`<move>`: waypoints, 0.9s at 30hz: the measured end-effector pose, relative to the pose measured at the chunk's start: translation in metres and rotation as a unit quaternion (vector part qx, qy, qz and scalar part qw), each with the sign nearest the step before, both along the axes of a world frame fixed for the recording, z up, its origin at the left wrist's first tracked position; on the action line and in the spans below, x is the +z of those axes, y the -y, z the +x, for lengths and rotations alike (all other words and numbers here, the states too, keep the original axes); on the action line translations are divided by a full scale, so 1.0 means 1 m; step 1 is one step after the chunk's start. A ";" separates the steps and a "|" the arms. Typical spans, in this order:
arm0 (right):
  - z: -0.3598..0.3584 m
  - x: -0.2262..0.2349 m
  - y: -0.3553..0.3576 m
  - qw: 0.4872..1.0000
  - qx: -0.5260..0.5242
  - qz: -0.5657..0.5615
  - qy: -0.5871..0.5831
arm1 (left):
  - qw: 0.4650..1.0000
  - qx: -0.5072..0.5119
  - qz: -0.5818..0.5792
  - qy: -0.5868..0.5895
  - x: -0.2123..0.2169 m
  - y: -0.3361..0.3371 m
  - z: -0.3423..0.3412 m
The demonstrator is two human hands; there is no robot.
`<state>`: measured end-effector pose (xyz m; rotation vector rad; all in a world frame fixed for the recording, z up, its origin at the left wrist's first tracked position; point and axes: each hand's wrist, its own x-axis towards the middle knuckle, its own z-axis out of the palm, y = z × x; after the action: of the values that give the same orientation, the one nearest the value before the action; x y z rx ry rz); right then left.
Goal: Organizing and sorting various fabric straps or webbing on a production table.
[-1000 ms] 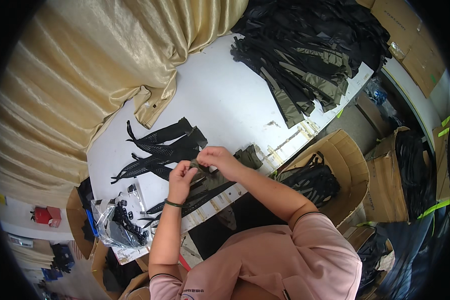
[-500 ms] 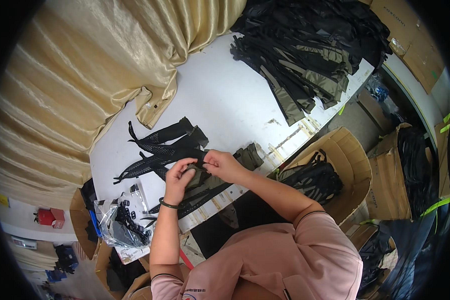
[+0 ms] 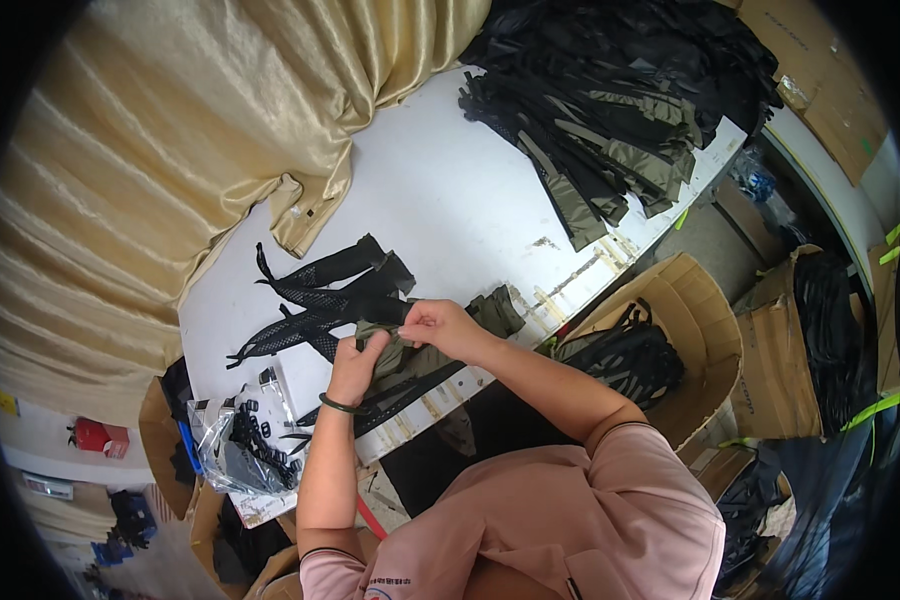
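White worktable [image 3: 450, 200], seen from above, carries the work; gold satin cloth [image 3: 170, 150] is heaped along its far-left side and a large pile of black and olive straps [image 3: 610, 110] covers its far-right end.

Both hands meet near the table's near edge over one olive-and-black strap piece [image 3: 410, 362]. The left hand [image 3: 355, 365], a dark band on its wrist, is closed about the piece's left end, fingers curled under the fabric. The right hand [image 3: 442, 325] pinches the upper edge of the same piece between thumb and fingertips; the pinch is narrow and the fabric is held, not merely touched. The exact finger contact is partly hidden by the hands themselves.

The piece's long axis runs roughly from the lower left to the upper right, along the table edge, with an olive end [image 3: 497, 308] lying free on the table just beyond the right hand. That free end lies to the right of both grips, so the right hand is the nearer.

Just beyond the hands, toward the cloth, lies a small stack of black mesh straps [image 3: 320, 290], close to the held piece but apart from the hands. A clear plastic bag of small black buckles [image 3: 235, 450] sits near the left forearm. Open cardboard boxes [image 3: 670, 330] holding black strapping stand below the table at the right.
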<state>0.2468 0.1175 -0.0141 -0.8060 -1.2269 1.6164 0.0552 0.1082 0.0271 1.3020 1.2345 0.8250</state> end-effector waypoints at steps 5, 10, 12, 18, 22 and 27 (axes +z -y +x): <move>0.017 0.020 -0.002 0.996 -0.061 -0.035 -0.055 | 0.963 -0.182 0.163 -0.115 0.006 0.004 -0.022; 0.076 0.014 0.007 0.960 -0.211 0.064 0.171 | 0.949 -0.140 0.059 -0.276 0.023 0.006 -0.082; 0.089 -0.001 0.019 0.907 -0.236 0.090 0.337 | 0.950 -0.146 0.029 -0.273 0.025 0.003 -0.090; 0.078 -0.060 0.043 0.775 -0.188 0.138 0.587 | 0.850 -0.130 0.238 -0.451 -0.021 -0.026 -0.062; 0.080 -0.038 0.045 0.788 -0.248 0.147 0.543 | 0.740 -0.158 0.454 -0.470 -0.049 -0.048 -0.017; 0.080 -0.019 0.045 0.800 -0.274 0.274 0.458 | 0.755 -0.196 0.425 -0.460 -0.081 -0.073 -0.015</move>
<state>0.3266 0.0727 -0.0326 -1.4431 -1.7623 0.2829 0.0406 0.1817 -0.0539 2.8463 1.2216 0.3851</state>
